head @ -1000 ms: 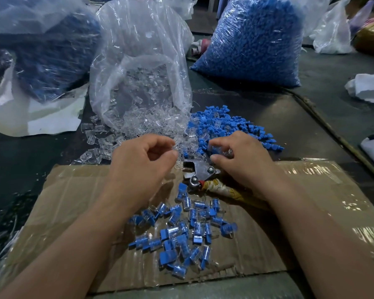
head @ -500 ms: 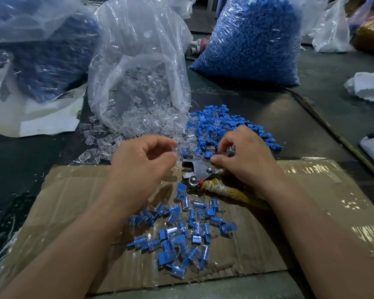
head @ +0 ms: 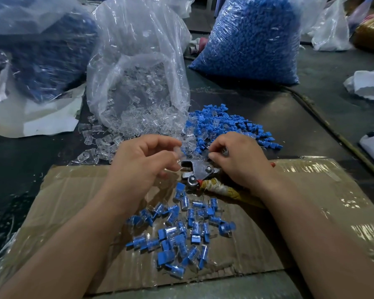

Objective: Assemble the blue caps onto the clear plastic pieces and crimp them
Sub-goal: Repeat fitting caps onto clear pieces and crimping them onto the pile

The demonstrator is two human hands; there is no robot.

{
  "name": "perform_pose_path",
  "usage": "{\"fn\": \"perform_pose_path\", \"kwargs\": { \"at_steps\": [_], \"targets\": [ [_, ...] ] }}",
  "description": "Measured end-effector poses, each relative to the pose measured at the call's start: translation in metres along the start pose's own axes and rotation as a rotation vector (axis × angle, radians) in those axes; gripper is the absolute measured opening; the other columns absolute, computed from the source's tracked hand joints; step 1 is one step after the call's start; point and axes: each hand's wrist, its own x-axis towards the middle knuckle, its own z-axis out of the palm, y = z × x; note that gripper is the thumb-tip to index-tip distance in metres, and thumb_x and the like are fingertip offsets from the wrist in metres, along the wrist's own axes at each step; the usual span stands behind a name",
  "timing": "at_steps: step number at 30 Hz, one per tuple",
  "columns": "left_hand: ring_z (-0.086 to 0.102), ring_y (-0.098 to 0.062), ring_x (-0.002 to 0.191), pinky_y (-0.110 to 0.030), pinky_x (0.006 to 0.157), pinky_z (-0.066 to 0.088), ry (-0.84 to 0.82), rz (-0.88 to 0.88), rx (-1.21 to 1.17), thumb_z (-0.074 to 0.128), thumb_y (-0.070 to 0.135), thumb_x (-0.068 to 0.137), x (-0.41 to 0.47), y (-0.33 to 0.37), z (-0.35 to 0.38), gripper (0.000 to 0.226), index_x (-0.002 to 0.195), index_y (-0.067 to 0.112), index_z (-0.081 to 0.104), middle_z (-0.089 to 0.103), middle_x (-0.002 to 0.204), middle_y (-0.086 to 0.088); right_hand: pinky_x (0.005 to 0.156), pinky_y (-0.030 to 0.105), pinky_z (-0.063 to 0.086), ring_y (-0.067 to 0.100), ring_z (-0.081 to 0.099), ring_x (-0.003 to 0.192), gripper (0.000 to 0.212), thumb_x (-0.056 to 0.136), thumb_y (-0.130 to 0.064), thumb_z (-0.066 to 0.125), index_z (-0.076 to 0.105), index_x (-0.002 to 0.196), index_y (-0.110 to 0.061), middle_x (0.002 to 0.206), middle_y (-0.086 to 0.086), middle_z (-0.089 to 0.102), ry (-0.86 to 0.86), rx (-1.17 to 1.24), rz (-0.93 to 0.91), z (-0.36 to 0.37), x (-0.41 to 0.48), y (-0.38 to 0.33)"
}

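Taped cardboard (head: pixel 73 190) lies beneath the left hand (head: pixel 143 165), which pinches one clear plastic piece (head: pixel 177 152), with more spilling from a bag (head: pixel 138 61) just beyond it. Right of it, a crimping tool (head: pixel 200 169) runs under the right hand (head: pixel 240 160), whose curled fingers (head: pixel 216 145) pinch a small part (head: pixel 225 151) too hidden to identify, with blue caps (head: pixel 225 124) heaped just beyond.

Two bare hands, left hand (head: pixel 143 162), right hand (head: pixel 240 162), short plain fingernails, bare forearms and wrists
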Motion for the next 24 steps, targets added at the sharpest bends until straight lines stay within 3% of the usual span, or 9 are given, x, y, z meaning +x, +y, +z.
{"fn": "perform_pose_path", "kwargs": {
  "at_steps": [3, 5, 9, 13, 18, 24],
  "targets": [
    [0.066, -0.009, 0.059, -0.014, 0.05, 0.049, -0.018, -0.011, -0.016, 0.061, -0.004, 0.078, 0.0, 0.001, -0.001, 0.02, 0.08, 0.016, 0.068, 0.071, 0.067, 0.0, 0.062, 0.013, 0.034, -0.001, 0.045, 0.071, 0.008, 0.091, -0.021, 0.054, 0.055, 0.093, -0.028, 0.081, -0.014, 0.05, 0.091, 0.227, 0.041, -0.007, -0.004, -0.004],
    [0.068, -0.009, 0.061, -0.012, 0.051, 0.049, -0.033, -0.002, -0.02, 0.062, -0.004, 0.077, -0.001, 0.002, 0.0, 0.019, 0.081, 0.015, 0.067, 0.071, 0.069, -0.001, 0.062, 0.011, 0.036, -0.002, 0.049, 0.068, 0.015, 0.091, -0.019, 0.055, 0.056, 0.087, -0.034, 0.079, -0.017, 0.053, 0.134, 0.43, 0.059, -0.015, -0.009, -0.01],
    [0.069, -0.012, 0.065, -0.014, 0.055, 0.051, -0.053, 0.012, -0.016, 0.066, -0.001, 0.075, -0.003, 0.002, 0.0, 0.018, 0.081, 0.015, 0.068, 0.072, 0.074, -0.003, 0.067, 0.019, 0.053, 0.005, 0.063, 0.068, 0.022, 0.082, -0.011, 0.065, 0.061, 0.078, -0.032, 0.072, -0.009, 0.065, 0.129, 0.723, -0.005, -0.023, -0.024, -0.032],
    [0.069, -0.016, 0.07, -0.019, 0.06, 0.055, -0.063, 0.04, 0.013, 0.07, 0.003, 0.07, -0.003, 0.001, -0.001, 0.017, 0.081, 0.016, 0.068, 0.072, 0.079, -0.004, 0.068, 0.014, 0.05, 0.002, 0.062, 0.073, 0.02, 0.077, -0.011, 0.07, 0.065, 0.077, -0.03, 0.076, -0.01, 0.066, 0.144, 0.727, -0.118, -0.019, -0.031, -0.047],
    [0.069, -0.02, 0.074, -0.022, 0.064, 0.057, -0.07, 0.075, 0.036, 0.07, 0.001, 0.07, -0.003, 0.0, -0.001, 0.02, 0.078, 0.019, 0.068, 0.072, 0.078, -0.003, 0.069, 0.014, 0.05, 0.001, 0.062, 0.077, 0.025, 0.077, -0.008, 0.069, 0.065, 0.08, -0.032, 0.082, -0.013, 0.065, 0.134, 0.68, -0.117, -0.018, -0.031, -0.048],
    [0.068, -0.023, 0.072, -0.029, 0.062, 0.058, -0.072, 0.091, 0.031, 0.071, 0.004, 0.066, -0.003, -0.001, -0.001, 0.018, 0.075, 0.019, 0.071, 0.072, 0.077, -0.005, 0.056, 0.009, 0.046, 0.0, 0.062, 0.062, 0.026, 0.076, -0.003, 0.072, 0.064, 0.073, -0.028, 0.066, -0.013, 0.063, 0.171, 0.673, -0.122, -0.015, -0.032, -0.049]
  ]
}}
